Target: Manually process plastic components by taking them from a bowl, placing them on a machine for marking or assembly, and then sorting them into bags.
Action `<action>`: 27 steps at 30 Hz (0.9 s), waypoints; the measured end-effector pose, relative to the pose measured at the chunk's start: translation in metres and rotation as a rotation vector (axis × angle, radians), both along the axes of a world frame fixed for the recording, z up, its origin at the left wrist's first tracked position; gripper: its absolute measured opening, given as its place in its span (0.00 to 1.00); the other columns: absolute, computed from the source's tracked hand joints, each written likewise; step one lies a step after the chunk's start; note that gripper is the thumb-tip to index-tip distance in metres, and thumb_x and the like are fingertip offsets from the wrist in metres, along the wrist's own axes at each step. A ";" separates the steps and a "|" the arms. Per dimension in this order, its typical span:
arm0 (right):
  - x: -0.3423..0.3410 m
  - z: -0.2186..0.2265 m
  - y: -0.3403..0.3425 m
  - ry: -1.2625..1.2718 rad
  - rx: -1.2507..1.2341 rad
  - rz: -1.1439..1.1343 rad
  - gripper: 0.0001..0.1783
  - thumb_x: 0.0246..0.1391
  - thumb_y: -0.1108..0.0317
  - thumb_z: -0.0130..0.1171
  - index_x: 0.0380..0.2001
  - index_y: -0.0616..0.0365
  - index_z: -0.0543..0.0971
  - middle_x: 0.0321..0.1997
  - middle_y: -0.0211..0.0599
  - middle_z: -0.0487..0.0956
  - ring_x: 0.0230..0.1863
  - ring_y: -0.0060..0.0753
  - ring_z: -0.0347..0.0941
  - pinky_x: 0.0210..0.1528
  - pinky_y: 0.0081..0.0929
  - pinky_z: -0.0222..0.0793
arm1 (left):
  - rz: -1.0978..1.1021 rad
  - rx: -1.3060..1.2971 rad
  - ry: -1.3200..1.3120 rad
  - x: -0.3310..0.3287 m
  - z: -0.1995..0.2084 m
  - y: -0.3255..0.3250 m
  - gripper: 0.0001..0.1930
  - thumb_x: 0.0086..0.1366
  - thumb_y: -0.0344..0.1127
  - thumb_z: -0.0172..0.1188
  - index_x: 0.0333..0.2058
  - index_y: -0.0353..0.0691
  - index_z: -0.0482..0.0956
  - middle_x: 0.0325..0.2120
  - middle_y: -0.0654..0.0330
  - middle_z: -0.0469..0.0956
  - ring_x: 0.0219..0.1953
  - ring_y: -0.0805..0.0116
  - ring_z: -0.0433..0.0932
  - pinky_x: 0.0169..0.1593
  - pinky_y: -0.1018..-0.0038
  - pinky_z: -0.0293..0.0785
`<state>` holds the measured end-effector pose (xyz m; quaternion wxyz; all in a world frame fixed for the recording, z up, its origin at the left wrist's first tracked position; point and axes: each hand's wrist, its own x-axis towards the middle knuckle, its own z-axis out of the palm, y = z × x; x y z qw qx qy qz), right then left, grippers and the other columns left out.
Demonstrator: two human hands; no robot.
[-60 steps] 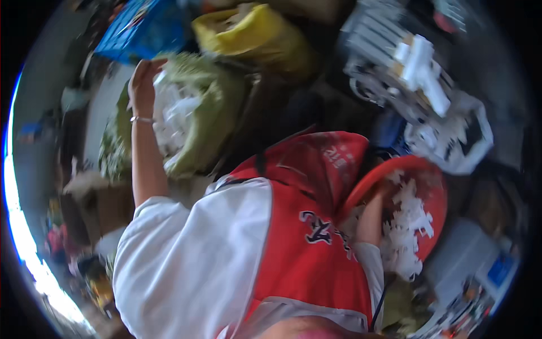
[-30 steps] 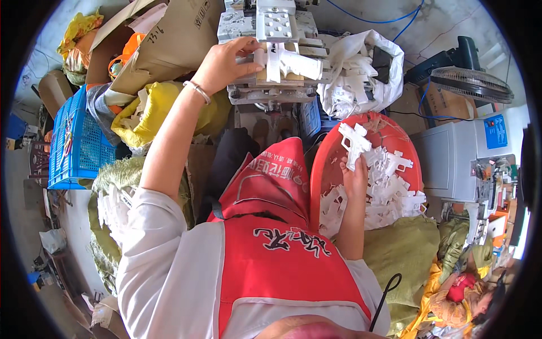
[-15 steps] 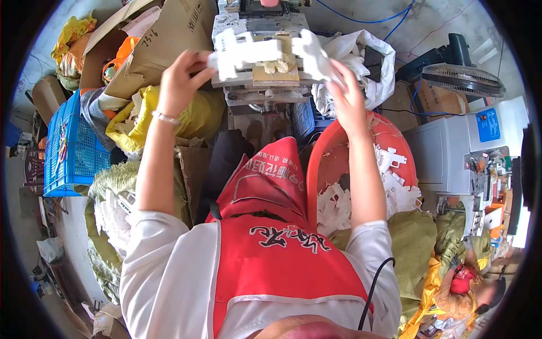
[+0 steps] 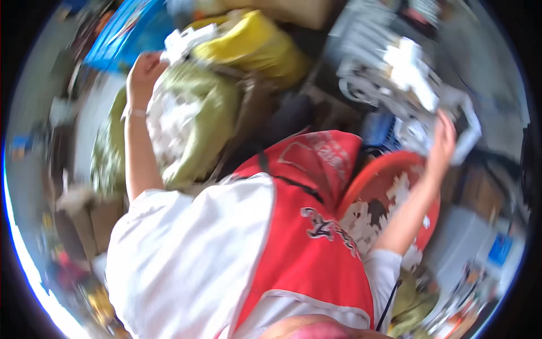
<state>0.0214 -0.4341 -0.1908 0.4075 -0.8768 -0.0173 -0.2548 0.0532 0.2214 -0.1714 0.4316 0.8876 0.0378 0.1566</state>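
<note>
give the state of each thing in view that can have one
green sack, open, holding white parts
yellow sack, open
red tub, open, holding white parts
left hand, curled at white piece, grip unclear
right hand, extended to second white piece, grip unclear

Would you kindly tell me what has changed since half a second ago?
The left hand has swung left from the machine, carrying a white piece over to the green sack. The right hand has brought a second piece onto the machine; blur hides whether it let go. The red basin stayed put.
</note>
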 end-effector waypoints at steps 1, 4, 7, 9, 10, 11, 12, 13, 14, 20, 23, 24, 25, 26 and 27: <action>-0.016 -0.017 -0.017 0.034 0.079 -0.081 0.17 0.63 0.64 0.46 0.48 0.65 0.74 0.50 0.40 0.74 0.54 0.31 0.68 0.59 0.28 0.58 | 0.058 0.060 0.037 -0.012 0.009 0.009 0.15 0.58 0.29 0.62 0.44 0.35 0.72 0.41 0.58 0.77 0.44 0.73 0.74 0.49 0.77 0.69; -0.054 -0.068 -0.055 0.160 0.274 -0.114 0.19 0.64 0.64 0.44 0.51 0.67 0.71 0.52 0.44 0.73 0.52 0.34 0.70 0.56 0.28 0.63 | 0.087 -0.190 0.040 -0.083 0.004 0.067 0.17 0.58 0.31 0.61 0.46 0.35 0.72 0.44 0.57 0.76 0.47 0.71 0.73 0.52 0.76 0.67; -0.108 -0.116 -0.105 0.278 0.410 -0.205 0.21 0.64 0.62 0.45 0.52 0.68 0.69 0.53 0.46 0.72 0.53 0.37 0.70 0.56 0.29 0.64 | 0.110 -0.262 0.049 -0.118 0.011 0.074 0.16 0.59 0.32 0.60 0.46 0.35 0.72 0.46 0.57 0.75 0.50 0.69 0.71 0.54 0.75 0.65; -0.154 -0.133 -0.127 0.331 0.535 -0.331 0.24 0.63 0.58 0.46 0.53 0.67 0.68 0.55 0.48 0.71 0.55 0.41 0.69 0.57 0.32 0.64 | 0.179 -0.352 0.001 -0.105 0.002 0.084 0.15 0.61 0.33 0.59 0.46 0.34 0.73 0.46 0.57 0.75 0.50 0.69 0.71 0.55 0.75 0.64; -0.168 -0.142 -0.134 0.344 0.543 -0.346 0.26 0.62 0.55 0.46 0.55 0.64 0.67 0.56 0.46 0.71 0.54 0.40 0.69 0.57 0.35 0.63 | 0.183 -0.354 -0.014 -0.096 -0.026 0.124 0.14 0.62 0.34 0.57 0.45 0.35 0.74 0.44 0.58 0.75 0.48 0.70 0.72 0.53 0.77 0.65; -0.180 -0.148 -0.139 0.344 0.490 -0.313 0.27 0.61 0.53 0.47 0.55 0.64 0.68 0.57 0.44 0.71 0.54 0.38 0.70 0.57 0.33 0.64 | 0.204 -0.318 -0.036 -0.083 -0.035 0.134 0.12 0.64 0.33 0.54 0.44 0.35 0.76 0.41 0.59 0.76 0.47 0.70 0.73 0.52 0.76 0.66; -0.197 -0.156 -0.144 0.337 0.385 -0.371 0.28 0.61 0.51 0.47 0.54 0.64 0.70 0.56 0.43 0.71 0.53 0.35 0.70 0.56 0.30 0.65 | 0.033 -0.057 -0.134 -0.068 -0.036 0.123 0.13 0.66 0.31 0.48 0.43 0.32 0.77 0.41 0.56 0.76 0.47 0.68 0.73 0.52 0.75 0.68; -0.215 -0.169 -0.160 0.367 0.206 -0.459 0.26 0.61 0.52 0.46 0.52 0.62 0.72 0.55 0.41 0.73 0.52 0.31 0.71 0.52 0.28 0.67 | -0.043 0.119 -0.155 -0.054 -0.039 0.118 0.14 0.66 0.29 0.44 0.43 0.30 0.76 0.43 0.53 0.74 0.48 0.63 0.73 0.54 0.72 0.69; -0.211 -0.174 -0.142 0.304 0.525 -0.422 0.21 0.61 0.57 0.48 0.50 0.60 0.74 0.51 0.38 0.75 0.49 0.28 0.72 0.48 0.24 0.69 | -0.103 0.311 -0.194 -0.048 -0.036 0.112 0.15 0.66 0.28 0.40 0.43 0.27 0.75 0.46 0.49 0.72 0.50 0.57 0.72 0.55 0.70 0.71; -0.300 -0.222 -0.100 0.720 -0.005 -0.415 0.15 0.52 0.58 0.57 0.40 0.52 0.78 0.33 0.41 0.80 0.36 0.40 0.77 0.39 0.35 0.70 | -0.339 -0.356 -0.088 0.059 -0.064 -0.011 0.07 0.66 0.27 0.43 0.36 0.32 0.69 0.43 0.43 0.74 0.47 0.53 0.74 0.52 0.57 0.72; -0.305 -0.246 -0.073 0.948 -0.135 -0.309 0.14 0.52 0.64 0.57 0.41 0.56 0.76 0.37 0.40 0.79 0.36 0.35 0.76 0.40 0.32 0.71 | -0.507 -0.421 -0.071 0.075 -0.074 -0.061 0.05 0.64 0.28 0.45 0.33 0.32 0.68 0.42 0.43 0.75 0.46 0.53 0.74 0.52 0.58 0.73; -0.294 -0.232 -0.051 1.043 -0.266 -0.289 0.16 0.50 0.63 0.59 0.43 0.54 0.75 0.41 0.41 0.77 0.40 0.39 0.75 0.41 0.36 0.71 | -0.461 -0.372 -0.068 0.065 -0.073 -0.083 0.06 0.64 0.28 0.46 0.33 0.32 0.69 0.42 0.44 0.75 0.45 0.55 0.75 0.51 0.59 0.73; -0.286 -0.224 -0.038 1.128 -0.395 -0.270 0.18 0.49 0.62 0.60 0.45 0.52 0.74 0.46 0.41 0.75 0.44 0.43 0.74 0.43 0.39 0.71 | -0.462 -0.365 -0.070 0.063 -0.072 -0.091 0.06 0.64 0.28 0.46 0.33 0.32 0.69 0.42 0.44 0.75 0.45 0.55 0.75 0.51 0.59 0.73; -0.281 -0.237 -0.036 1.122 -0.388 -0.263 0.18 0.49 0.62 0.60 0.45 0.52 0.74 0.46 0.41 0.75 0.44 0.43 0.74 0.43 0.39 0.71 | -0.445 -0.316 -0.030 0.061 -0.072 -0.096 0.06 0.64 0.27 0.46 0.33 0.31 0.70 0.41 0.45 0.75 0.44 0.56 0.75 0.50 0.60 0.73; -0.282 -0.255 -0.037 1.109 -0.397 -0.334 0.21 0.47 0.61 0.60 0.47 0.49 0.73 0.49 0.40 0.73 0.46 0.45 0.73 0.44 0.42 0.70 | -0.439 -0.274 0.008 0.061 -0.073 -0.105 0.06 0.63 0.26 0.46 0.33 0.31 0.71 0.40 0.46 0.76 0.43 0.57 0.75 0.50 0.62 0.73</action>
